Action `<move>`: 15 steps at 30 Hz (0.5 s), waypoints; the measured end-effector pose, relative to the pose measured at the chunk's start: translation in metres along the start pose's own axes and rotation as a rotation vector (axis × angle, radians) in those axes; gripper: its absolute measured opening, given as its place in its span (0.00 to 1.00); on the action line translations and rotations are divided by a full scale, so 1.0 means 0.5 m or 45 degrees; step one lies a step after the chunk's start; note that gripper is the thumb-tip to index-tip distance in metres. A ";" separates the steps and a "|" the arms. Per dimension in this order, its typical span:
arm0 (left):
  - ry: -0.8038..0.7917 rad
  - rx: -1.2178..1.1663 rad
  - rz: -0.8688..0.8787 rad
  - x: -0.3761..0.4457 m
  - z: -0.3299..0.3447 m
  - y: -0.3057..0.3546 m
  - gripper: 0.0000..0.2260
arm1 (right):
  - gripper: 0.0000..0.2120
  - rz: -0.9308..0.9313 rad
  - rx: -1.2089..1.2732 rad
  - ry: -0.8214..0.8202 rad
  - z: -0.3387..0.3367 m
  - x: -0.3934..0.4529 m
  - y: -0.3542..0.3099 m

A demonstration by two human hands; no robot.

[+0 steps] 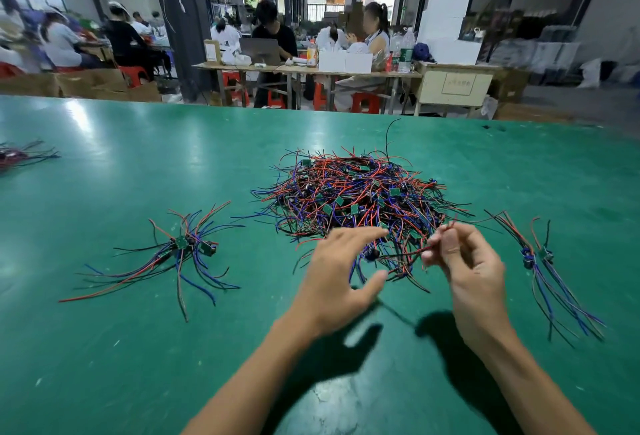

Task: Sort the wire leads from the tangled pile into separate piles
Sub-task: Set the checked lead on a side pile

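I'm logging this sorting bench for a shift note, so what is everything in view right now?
tangled pile: one, red, blue and black leads with small green boards, table centre
left pile: one, same colours, spread left of the tangle
right pile: one, same colours, right of the tangle
far-left pile: one, partly cut off at the table's left edge
table: one, green
background workers and benches: blurred, count unclear
left hand: open above the tangle's near edge
right hand: grip pinching a red lead
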State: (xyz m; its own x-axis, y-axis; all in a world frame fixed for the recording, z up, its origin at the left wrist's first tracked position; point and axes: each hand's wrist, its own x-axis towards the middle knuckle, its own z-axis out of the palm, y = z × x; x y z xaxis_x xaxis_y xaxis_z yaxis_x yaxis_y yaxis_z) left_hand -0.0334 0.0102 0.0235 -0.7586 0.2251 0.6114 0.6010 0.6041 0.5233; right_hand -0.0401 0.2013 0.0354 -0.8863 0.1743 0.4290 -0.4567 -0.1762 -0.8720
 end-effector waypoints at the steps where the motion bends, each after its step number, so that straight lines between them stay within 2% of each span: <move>1: -0.071 -0.021 -0.010 -0.004 0.011 0.003 0.22 | 0.05 0.127 0.193 0.029 -0.003 0.004 -0.011; 3: -0.145 -0.062 -0.031 -0.010 0.025 0.008 0.18 | 0.06 0.340 0.474 0.103 -0.010 0.011 -0.028; 5: -0.144 -0.183 -0.091 -0.010 0.029 0.016 0.14 | 0.08 0.461 0.594 0.166 -0.015 0.018 -0.036; 10: -0.127 -0.782 -0.385 0.003 0.005 0.026 0.23 | 0.06 0.533 0.686 0.184 -0.023 0.026 -0.040; 12: -0.133 -0.771 -0.366 0.007 -0.009 0.023 0.20 | 0.04 0.515 0.602 0.147 -0.030 0.030 -0.042; 15: -0.060 -0.574 -0.223 0.008 -0.019 0.022 0.15 | 0.05 0.439 0.511 0.140 -0.039 0.035 -0.041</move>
State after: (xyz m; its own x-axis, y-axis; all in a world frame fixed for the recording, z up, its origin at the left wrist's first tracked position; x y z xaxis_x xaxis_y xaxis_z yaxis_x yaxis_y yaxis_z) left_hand -0.0274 0.0107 0.0374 -0.8625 0.1901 0.4689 0.5043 0.2466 0.8276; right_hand -0.0445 0.2270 0.0561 -0.9866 0.1379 0.0877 -0.1532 -0.5938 -0.7899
